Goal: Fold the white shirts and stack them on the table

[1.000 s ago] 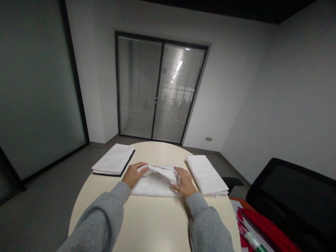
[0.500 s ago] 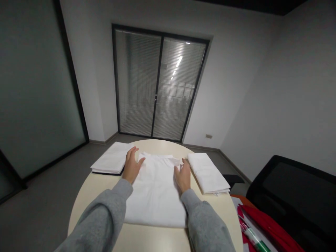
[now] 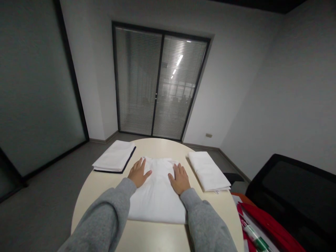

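Note:
A white folded garment, probably a shirt, lies flat on the round table in front of me. My left hand rests on its upper left part, fingers stretched out and thumb apart. On the upper right part lies my right hand, palm down with its fingers extended. Neither hand grips anything. The garment's far edge shows slight creases between and beyond the hands, and my right sleeve hides part of its right side.
A folded white cloth with a dark edge lies at the table's left. Another folded white cloth lies at the right. Beyond the pale round table, a black mesh chair and red fabric are at the lower right.
Both hands have come down flat onto the garment and slightly inward, from raised, curved fingers at its sides. The garment's far edge sits a little closer to me.

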A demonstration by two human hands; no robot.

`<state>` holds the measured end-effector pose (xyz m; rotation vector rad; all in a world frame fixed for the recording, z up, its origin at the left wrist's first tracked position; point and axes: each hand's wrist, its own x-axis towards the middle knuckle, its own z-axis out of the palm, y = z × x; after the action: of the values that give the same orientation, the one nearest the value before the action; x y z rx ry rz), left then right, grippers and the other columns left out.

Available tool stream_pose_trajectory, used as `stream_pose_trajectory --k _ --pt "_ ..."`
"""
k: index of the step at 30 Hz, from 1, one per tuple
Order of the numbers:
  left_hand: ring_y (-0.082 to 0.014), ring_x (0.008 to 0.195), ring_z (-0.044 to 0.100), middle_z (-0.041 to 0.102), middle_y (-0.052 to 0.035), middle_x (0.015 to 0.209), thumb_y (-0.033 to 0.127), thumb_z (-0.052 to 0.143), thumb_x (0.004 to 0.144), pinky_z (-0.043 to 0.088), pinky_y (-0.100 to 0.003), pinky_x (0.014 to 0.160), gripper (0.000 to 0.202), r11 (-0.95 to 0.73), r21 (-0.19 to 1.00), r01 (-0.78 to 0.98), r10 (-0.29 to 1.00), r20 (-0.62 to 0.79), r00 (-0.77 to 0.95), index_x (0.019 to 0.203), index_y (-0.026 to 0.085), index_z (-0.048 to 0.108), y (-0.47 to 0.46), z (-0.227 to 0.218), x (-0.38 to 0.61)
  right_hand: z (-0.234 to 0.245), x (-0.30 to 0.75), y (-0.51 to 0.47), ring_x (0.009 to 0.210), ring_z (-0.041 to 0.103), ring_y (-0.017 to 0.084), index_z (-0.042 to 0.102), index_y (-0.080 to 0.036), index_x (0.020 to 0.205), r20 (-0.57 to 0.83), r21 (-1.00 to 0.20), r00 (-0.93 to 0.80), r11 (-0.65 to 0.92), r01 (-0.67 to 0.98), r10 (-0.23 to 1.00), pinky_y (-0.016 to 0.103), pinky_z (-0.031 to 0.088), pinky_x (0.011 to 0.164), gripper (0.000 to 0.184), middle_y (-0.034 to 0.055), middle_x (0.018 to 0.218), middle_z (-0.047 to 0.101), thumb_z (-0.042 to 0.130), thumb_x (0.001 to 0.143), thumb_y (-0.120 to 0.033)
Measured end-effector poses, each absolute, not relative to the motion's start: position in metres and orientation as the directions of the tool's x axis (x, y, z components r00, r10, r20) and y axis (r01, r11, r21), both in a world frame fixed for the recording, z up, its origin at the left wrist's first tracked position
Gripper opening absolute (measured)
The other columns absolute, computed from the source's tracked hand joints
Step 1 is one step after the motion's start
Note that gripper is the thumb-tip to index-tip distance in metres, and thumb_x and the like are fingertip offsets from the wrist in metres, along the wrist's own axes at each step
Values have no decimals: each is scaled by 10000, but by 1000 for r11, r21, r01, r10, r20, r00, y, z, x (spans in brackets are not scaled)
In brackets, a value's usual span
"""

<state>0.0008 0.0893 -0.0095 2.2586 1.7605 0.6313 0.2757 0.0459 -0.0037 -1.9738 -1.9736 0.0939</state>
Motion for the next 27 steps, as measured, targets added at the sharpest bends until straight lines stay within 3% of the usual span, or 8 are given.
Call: stream_pose_trajectory --k 3,6,9,13,15,19,23,27 --pt "-357 1445 400 469 -223 1544 457 591 913 337 -520 1161 804 -194 517 833 956 289 44 1578 99 315 98 -16 -4 -6 283 51 1443 433 333 417 -72 1534 267 -393 135 -21 919 954 445 307 1197 725 204 1547 481 546 921 -437" --pt "-279 1224 584 682 -119 1265 333 643 874 431 -452 1084 735 -234 633 738 950 310 36 1536 170 368 106 -22 -9 -9 289 56 1314 561 293 490 -116 1464 332 -529 162 41 848 929 415 384 1146 652 158 1424 610 571 861 -348" --pt "-227 1061 648 680 -82 1191 299 660 847 500 -404 997 716 -237 715 658 953 303 14 1506 204 396 109 -24 -12 -11 292 58 1206 618 262 507 -159 1426 394 -639 214 99 763 894 410 439 1089 626 119 1303 680 555 814 -286" --pt "-209 986 688 569 -145 1333 334 687 821 539 -398 946 727 -243 770 590 939 339 -56 1490 200 437 110 -24 -12 -14 294 60 1026 646 267 539 -186 1369 421 -683 250 124 720 872 445 486 1001 599 64 1065 721 542 780 -292" --pt "-213 959 700 563 -165 1342 351 682 828 540 -411 952 727 -242 771 589 934 350 -74 1495 190 442 111 -22 -12 -15 294 61 1023 635 275 542 -160 1365 432 -670 234 136 730 871 444 493 986 608 90 1075 701 552 776 -308" --pt "-291 1206 621 525 -206 1453 370 619 886 472 -460 1060 674 -238 669 705 910 408 -80 1501 154 448 118 -9 -13 -11 296 68 1215 564 303 474 -124 1452 470 -599 230 117 792 852 451 453 1059 661 177 1317 595 544 829 -336" --pt "-332 1416 435 515 -153 1526 415 562 934 331 -521 1162 559 -368 414 833 866 478 145 1448 196 537 132 11 -5 14 298 87 1381 431 318 409 -146 1531 424 -425 97 104 899 900 458 353 1143 675 170 1488 493 526 899 -354" --pt "-328 1391 468 607 -127 1448 424 539 947 245 -599 1167 450 -440 290 850 887 286 361 1347 241 631 151 28 13 42 293 116 1367 441 329 408 -195 1554 222 -286 -111 174 943 969 481 320 1132 733 143 1492 526 612 872 -369"
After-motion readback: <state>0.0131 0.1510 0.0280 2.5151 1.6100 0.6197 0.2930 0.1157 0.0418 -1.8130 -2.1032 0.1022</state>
